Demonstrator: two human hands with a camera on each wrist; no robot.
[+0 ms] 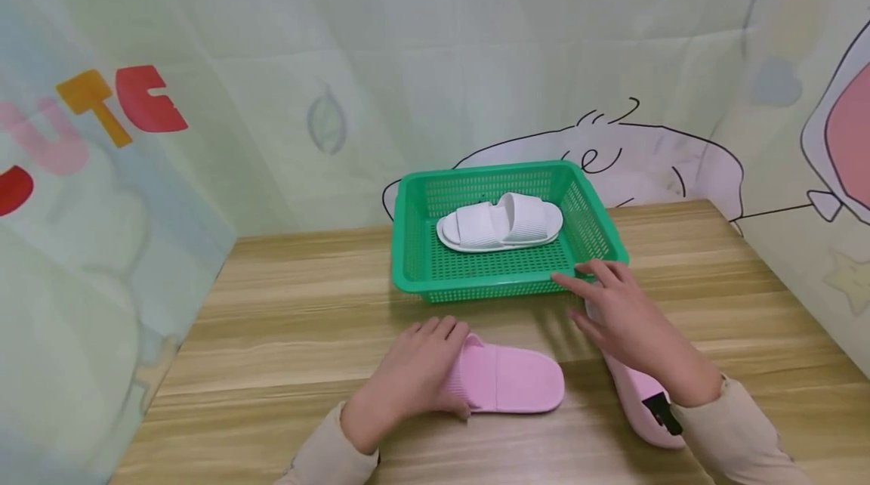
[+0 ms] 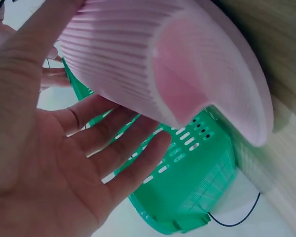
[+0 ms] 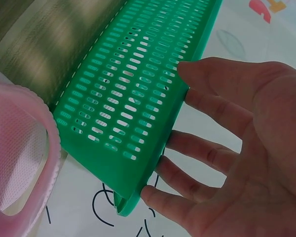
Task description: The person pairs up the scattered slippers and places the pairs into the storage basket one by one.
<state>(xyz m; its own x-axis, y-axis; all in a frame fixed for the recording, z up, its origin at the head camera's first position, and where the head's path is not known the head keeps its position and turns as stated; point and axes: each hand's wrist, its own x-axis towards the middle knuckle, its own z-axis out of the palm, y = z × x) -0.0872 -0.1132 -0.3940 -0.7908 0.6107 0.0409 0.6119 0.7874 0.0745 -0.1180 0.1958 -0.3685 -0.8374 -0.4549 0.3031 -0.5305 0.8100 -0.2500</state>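
Note:
My left hand (image 1: 423, 364) lies over the strapped end of a pink slipper (image 1: 523, 379) on the wooden table, thumb on the near side and fingers on the far side. In the left wrist view those fingers (image 2: 123, 163) are fairly straight beside the ribbed strap (image 2: 108, 54). White slippers (image 1: 499, 222), two straps showing, lie inside a green perforated basket (image 1: 469, 285). At the basket's near right corner my right hand (image 1: 628, 319) has its fingertips on the rim, fingers spread and thumb lower. Another pink slipper (image 1: 635, 402) sits partly hidden under the right forearm.
The wooden table (image 1: 285, 319) meets a printed cloth backdrop (image 1: 272, 130) just behind the basket. Cloth also rises at the left and right sides. A black clip (image 1: 662, 413) shows at the right wrist, overlapping the second pink slipper in the head view.

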